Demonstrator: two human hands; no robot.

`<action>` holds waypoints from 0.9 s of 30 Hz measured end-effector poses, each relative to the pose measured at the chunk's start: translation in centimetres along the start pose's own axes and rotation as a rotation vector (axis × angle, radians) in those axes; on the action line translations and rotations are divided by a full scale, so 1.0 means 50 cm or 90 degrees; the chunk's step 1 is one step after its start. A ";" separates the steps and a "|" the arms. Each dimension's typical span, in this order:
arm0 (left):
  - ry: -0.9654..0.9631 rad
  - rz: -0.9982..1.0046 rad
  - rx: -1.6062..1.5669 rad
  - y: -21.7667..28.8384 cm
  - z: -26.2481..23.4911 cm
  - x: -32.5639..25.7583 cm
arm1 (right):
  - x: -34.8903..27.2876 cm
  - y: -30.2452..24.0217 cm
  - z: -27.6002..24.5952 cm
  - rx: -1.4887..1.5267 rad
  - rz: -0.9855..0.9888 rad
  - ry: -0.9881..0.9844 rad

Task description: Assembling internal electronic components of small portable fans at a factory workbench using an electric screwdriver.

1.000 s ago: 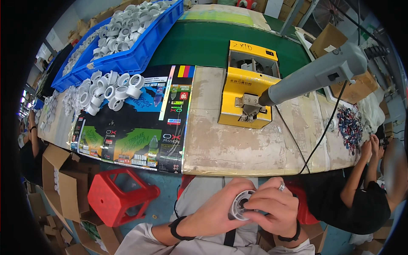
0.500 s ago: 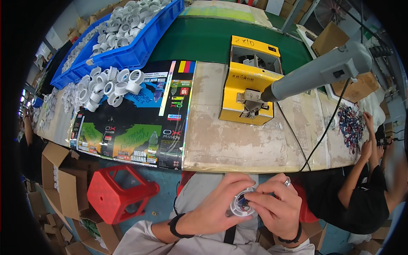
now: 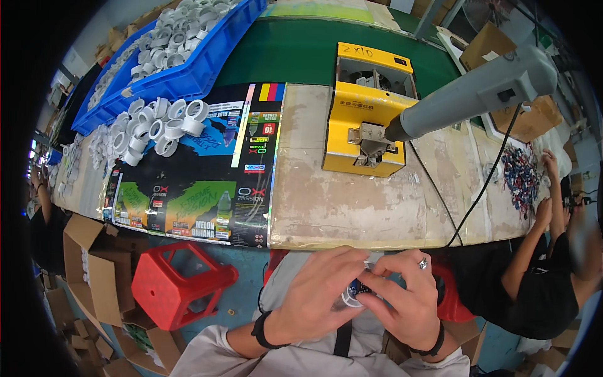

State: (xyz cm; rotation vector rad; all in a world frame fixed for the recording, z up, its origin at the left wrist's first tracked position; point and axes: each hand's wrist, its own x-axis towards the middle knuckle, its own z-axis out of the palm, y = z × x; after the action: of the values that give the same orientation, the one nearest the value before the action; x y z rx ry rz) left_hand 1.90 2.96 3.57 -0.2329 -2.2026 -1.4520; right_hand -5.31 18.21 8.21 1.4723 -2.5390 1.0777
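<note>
I judge fitting under way — both hands' fingers clamped on the white ring (image 3: 349, 296), below the yellow machine (image 3: 366, 119); next needs steady alignment.

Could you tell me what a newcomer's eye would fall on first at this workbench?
Probably the bright yellow machine at the bench's middle, with a grey power tool hanging at its front. Next, the heap of white plastic rings on the printed sheet to the left, below the blue crates. Near the lower edge, the left hand and right hand hold a small white ring.
</note>
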 end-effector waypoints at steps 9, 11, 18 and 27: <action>0.021 -0.038 -0.071 -0.012 0.011 -0.014 | -0.001 0.008 0.008 -0.043 -0.012 0.014; 0.007 -0.030 -0.077 -0.014 0.009 -0.013 | -0.002 0.010 0.009 -0.038 -0.010 0.009; -0.002 0.026 0.024 -0.018 0.005 0.008 | 0.004 0.024 0.009 -0.024 -0.037 0.009; 0.013 0.123 0.094 -0.044 -0.011 0.004 | 0.018 0.022 0.024 -0.003 -0.025 -0.022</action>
State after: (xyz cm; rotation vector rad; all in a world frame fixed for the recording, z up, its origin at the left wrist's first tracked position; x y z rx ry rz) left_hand 1.02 1.50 2.04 -0.3675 -2.1915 -1.1781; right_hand -6.30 17.19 7.01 1.5460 -2.5211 1.0505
